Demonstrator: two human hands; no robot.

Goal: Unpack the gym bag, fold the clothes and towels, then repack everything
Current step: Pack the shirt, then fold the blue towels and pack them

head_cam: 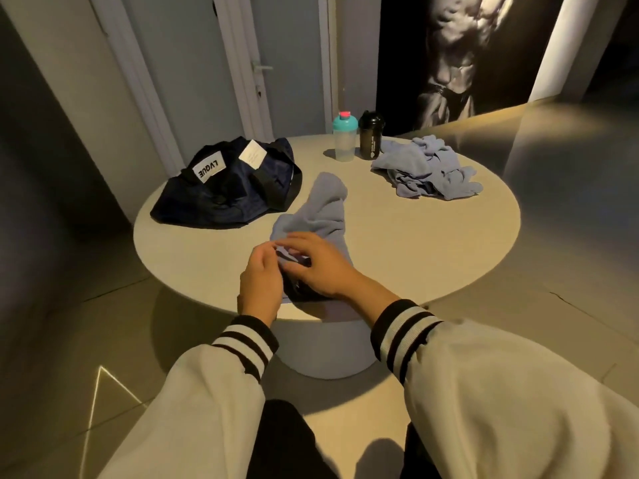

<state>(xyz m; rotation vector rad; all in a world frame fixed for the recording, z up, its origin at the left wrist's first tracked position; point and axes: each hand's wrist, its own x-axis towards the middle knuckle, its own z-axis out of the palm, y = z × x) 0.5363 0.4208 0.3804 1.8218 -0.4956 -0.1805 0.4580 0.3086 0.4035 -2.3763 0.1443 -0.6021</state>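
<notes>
A dark navy gym bag (228, 188) lies slumped at the left of the round table (415, 243). A grey-blue towel (320, 209) stretches from the table's middle toward the near edge. My left hand (259, 281) and my right hand (314, 267) meet at its near end, fingers curled on the cloth's edge, with a darker fold of fabric under the right palm. A second crumpled grey-blue heap of cloth (425, 167) lies at the far right of the table.
Two shaker bottles stand at the table's far edge: a clear one with a teal lid (344, 138) and a black one (370, 134). Behind are a closed door (214, 63) and a dark wall poster (460, 53). Tiled floor surrounds the pedestal table.
</notes>
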